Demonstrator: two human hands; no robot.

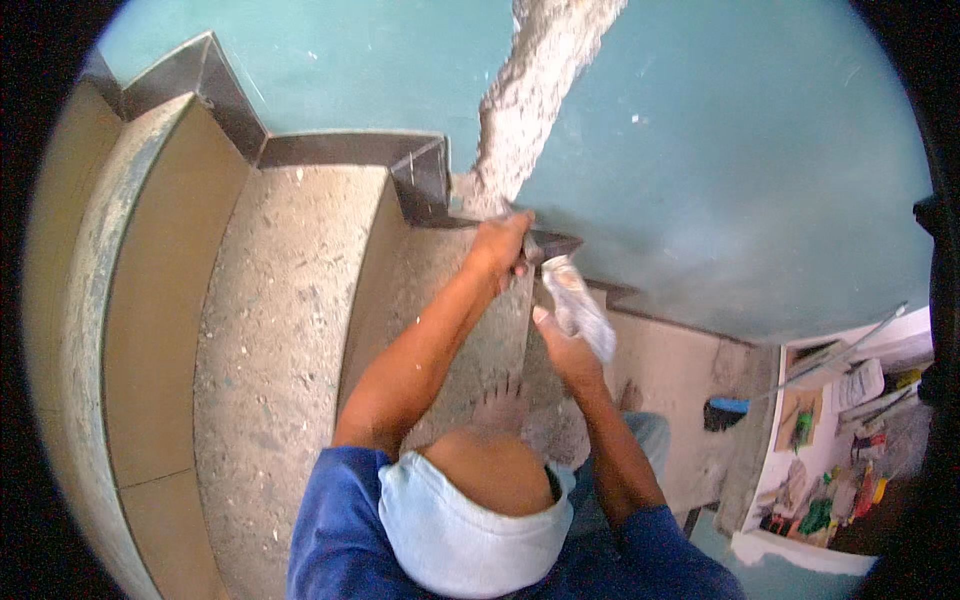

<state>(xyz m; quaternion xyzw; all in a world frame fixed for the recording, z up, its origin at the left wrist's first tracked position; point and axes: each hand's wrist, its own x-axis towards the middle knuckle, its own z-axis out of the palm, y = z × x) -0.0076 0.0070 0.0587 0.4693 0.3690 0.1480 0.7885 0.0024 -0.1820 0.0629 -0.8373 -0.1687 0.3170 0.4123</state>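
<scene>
A person with blue sleeves (335,510) crouches barefoot on speckled steps (275,300), the left hand (502,245) closed around a slim dark tool (532,250) at the foot of a rough white strip (535,95), which climbs the teal wall (750,150) at 12 o'clock from that hand. The right hand (568,355), at 5 o'clock from the left, meets a blurred white bundle (580,305) lying just beside the tool; how firmly its fingers close on the bundle, one cannot tell. Dark skirting (345,150) zigzags along the wall at 10 o'clock from the left hand, and a bare foot (500,405) rests at 6 o'clock. Near 4 o'clock from the right hand lie a black-and-blue item (724,412) and, farther out, a cluttered shelf (775,460)
</scene>
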